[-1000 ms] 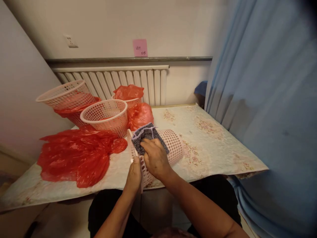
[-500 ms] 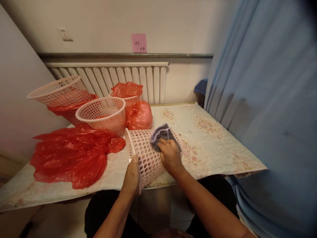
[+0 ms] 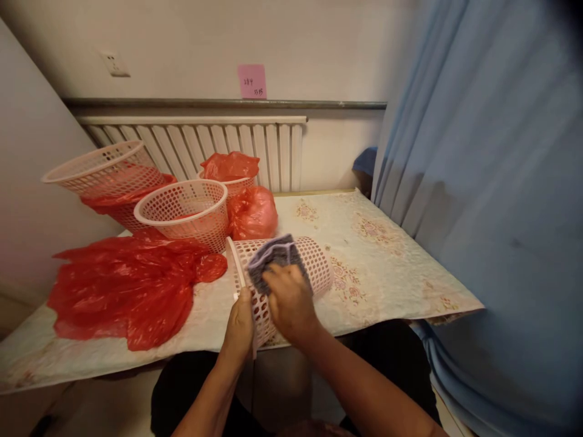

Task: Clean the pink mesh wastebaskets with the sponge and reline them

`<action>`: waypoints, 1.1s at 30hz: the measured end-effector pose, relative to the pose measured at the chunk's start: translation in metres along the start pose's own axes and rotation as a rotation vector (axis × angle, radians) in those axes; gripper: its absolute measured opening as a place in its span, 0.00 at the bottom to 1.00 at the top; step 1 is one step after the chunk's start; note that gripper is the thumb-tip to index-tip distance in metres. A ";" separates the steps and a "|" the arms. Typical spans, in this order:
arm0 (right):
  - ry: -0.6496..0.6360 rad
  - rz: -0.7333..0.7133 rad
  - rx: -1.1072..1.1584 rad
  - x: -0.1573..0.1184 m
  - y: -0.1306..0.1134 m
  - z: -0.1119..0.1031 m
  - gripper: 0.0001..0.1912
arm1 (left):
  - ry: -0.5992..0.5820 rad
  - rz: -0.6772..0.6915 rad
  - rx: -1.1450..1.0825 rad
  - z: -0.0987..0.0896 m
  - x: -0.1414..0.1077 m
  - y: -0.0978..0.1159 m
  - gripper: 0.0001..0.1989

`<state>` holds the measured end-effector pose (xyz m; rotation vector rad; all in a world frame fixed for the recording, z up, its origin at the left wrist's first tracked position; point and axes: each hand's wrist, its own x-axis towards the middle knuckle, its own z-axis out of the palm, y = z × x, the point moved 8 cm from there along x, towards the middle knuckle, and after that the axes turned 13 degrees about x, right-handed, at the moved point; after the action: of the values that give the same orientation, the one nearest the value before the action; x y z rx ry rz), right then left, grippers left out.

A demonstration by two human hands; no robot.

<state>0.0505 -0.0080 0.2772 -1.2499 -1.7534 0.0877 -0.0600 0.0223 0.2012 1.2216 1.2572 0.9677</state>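
A pale pink plastic basket (image 3: 314, 261) with a lattice wall lies on its side at the table's near edge, its rim turned left. My left hand (image 3: 240, 325) grips that rim, the thumb outside and the other fingers hidden. Under my right hand (image 3: 291, 300) a grey cloth (image 3: 276, 252) with a lilac edge is pressed against the basket's upper side. The fingers of my right hand are bent over the cloth, and part of the lattice is covered by it.
Left of the basket a crumpled red plastic bag (image 3: 122, 291) spreads over the flowered tablecloth (image 3: 387, 267). Behind stand an upright basket (image 3: 182, 206), stacked baskets (image 3: 109, 170) with red bags, and a bunched red bag (image 3: 253, 212). A blue curtain (image 3: 478, 182) hangs at the right.
My right hand has slid the cloth left along the basket's side, toward the rim. My left hand keeps its hold on the rim. The view has shifted slightly.
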 end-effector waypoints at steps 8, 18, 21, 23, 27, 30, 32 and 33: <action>0.003 -0.031 -0.085 -0.003 0.034 -0.006 0.22 | -0.030 0.053 0.042 -0.002 0.000 0.001 0.30; 0.230 0.444 -0.262 -0.015 0.185 -0.072 0.23 | -0.083 0.024 -0.010 0.004 -0.002 -0.002 0.27; 0.211 0.372 -0.252 0.002 0.165 -0.065 0.24 | -0.062 0.007 0.004 0.004 -0.003 -0.002 0.26; 0.170 0.272 -0.219 0.020 0.138 -0.052 0.24 | -0.067 0.013 0.006 0.004 -0.003 -0.002 0.26; 0.019 0.105 -0.103 0.056 0.081 -0.019 0.24 | -0.099 0.074 0.013 0.005 -0.001 0.000 0.29; -0.066 0.044 0.000 0.079 0.050 0.003 0.24 | -0.082 0.133 0.080 0.002 0.000 0.003 0.32; -0.116 0.016 0.074 0.090 0.034 0.015 0.24 | -0.063 0.163 0.119 0.000 0.000 0.005 0.32; -0.137 0.003 0.105 0.094 0.027 0.019 0.24 | -0.055 0.168 0.125 -0.001 0.000 0.005 0.33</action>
<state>0.0531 0.0853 0.3124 -1.1946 -1.8389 0.2690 -0.0600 0.0234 0.2064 1.4606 1.2002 0.9811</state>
